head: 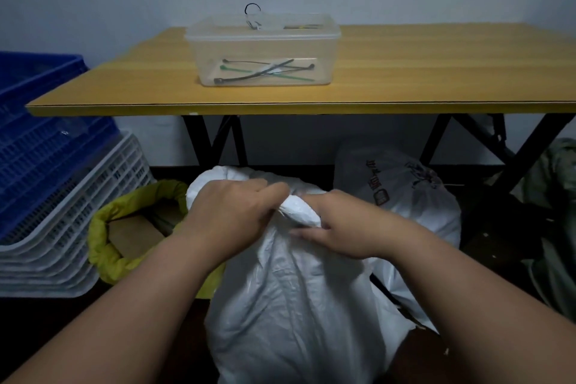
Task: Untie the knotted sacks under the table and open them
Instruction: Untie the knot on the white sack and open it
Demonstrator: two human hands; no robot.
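Under yellow table (405,72) holding tub (263,50) of zip ties (265,72), both hands' grips clamp white sack's (290,290) knot (299,212).

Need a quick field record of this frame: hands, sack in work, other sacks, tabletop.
left hand: grips the twisted neck of the white sack
right hand: grips the same neck from the other side
white sack: in front, neck still bunched shut
printed sack: behind right, under the table, closed
yellow sack: left, mouth open and rolled down
table: holds a clear box
clear box: cable ties inside
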